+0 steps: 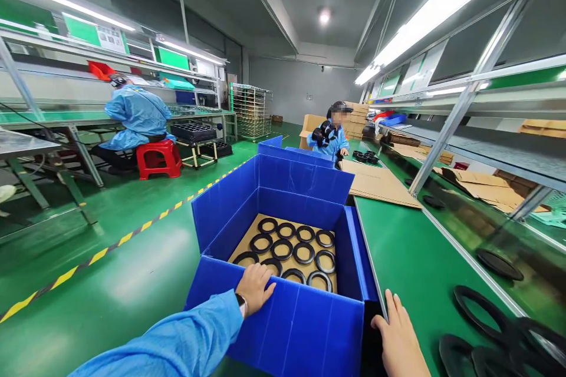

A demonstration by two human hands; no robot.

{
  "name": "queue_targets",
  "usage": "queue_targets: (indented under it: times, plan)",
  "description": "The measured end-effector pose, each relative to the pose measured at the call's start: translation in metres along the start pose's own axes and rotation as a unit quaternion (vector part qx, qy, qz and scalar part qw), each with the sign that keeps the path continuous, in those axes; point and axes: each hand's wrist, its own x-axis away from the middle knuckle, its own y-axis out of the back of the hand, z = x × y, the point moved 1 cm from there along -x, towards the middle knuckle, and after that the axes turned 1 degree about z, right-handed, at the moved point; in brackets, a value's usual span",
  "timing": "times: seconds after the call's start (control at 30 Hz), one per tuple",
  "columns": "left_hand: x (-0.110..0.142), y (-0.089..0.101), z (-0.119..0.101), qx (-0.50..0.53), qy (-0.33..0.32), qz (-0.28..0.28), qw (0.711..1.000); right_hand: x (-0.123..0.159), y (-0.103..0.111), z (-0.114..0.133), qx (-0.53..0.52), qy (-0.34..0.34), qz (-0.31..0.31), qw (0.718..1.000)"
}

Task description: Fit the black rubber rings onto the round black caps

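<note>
A deep blue corrugated plastic box [283, 330] stands in front of me with its flaps folded out. Several black rings [282, 249] lie in rows on a brown cardboard sheet [252, 241] inside it. My left hand [255, 288] is at the box's front edge, fingers curled over the rim and thumb on the outer flap. Just right of the box, my right hand [398, 330] rests at the edge of the green worktable [398, 247], fingers stretched and thumb apart, holding nothing. Larger black rings [481, 312] lie on the table at its right, partly cut off by the frame.
Flat cardboard [382, 182] lies farther along the table, with a co-worker [333, 132] beyond the box. A metal post [460, 106] rises from the table's right side. To the left, another person [137, 109] sits on a red stool [159, 159] past the striped floor line [148, 225].
</note>
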Motion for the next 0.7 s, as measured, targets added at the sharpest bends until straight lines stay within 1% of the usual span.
queue_targets:
  times: [0.23, 0.53, 0.6, 0.7]
  plan:
    - [-0.001, 0.002, -0.002, -0.006, 0.003, 0.003, 1.000, 0.004, -0.016, -0.007, -0.022, 0.021, -0.024, 0.999]
    - [-0.001, -0.001, -0.002, -0.009, 0.007, 0.027, 1.000, 0.008, -0.027, -0.019, -0.006, 0.063, -0.052, 0.997]
    - [0.000, -0.002, -0.003, -0.015, 0.010, 0.027, 0.999, 0.008, -0.034, -0.025, 0.003, 0.080, -0.067, 0.995]
    - [0.002, -0.005, -0.004, -0.029, 0.011, 0.023, 0.999, 0.004, -0.053, -0.041, -0.016, 0.102, -0.085, 0.991]
